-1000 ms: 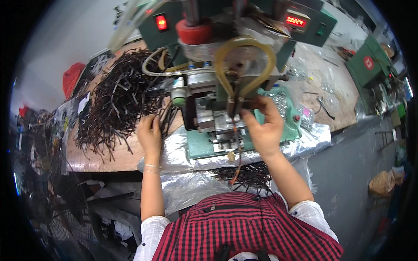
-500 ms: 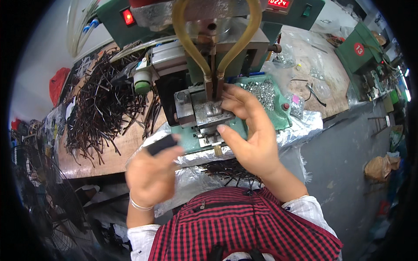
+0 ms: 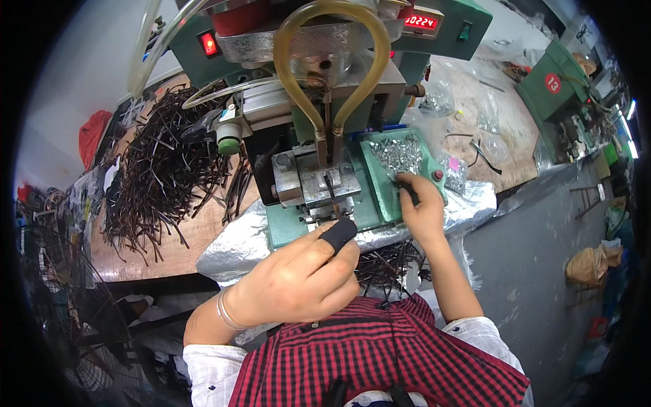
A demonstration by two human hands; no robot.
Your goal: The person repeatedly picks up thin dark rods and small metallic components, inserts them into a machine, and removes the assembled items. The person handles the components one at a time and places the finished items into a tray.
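My left hand (image 3: 298,275) is closed in front of the green bench machine, a black sleeve (image 3: 338,235) covering one finger. It pinches a thin dark strip that looks like an eyeglass temple (image 3: 332,190), whose far end lies over the metal fixture block (image 3: 312,184). Above that block, two upright metal tips (image 3: 329,147) hang from a yellowish looped hose (image 3: 287,74). My right hand (image 3: 424,210) is at the near edge of a green tray (image 3: 383,197) with small shiny metal parts (image 3: 400,154). Its thumb and index finger are curled together; what lies between them cannot be made out.
Left of the machine lies a big tangled heap of dark strips (image 3: 163,163). A green-capped knob (image 3: 228,145) juts out on that side. Foil (image 3: 237,244) covers the bench's front edge. More strips (image 3: 390,268) lie below it. Another green machine (image 3: 556,88) stands far right.
My left hand has moved right and forward to the fixture, bringing the eyeglass temple to the block. My right hand has left the fixture and gone right to the tray of metal parts.
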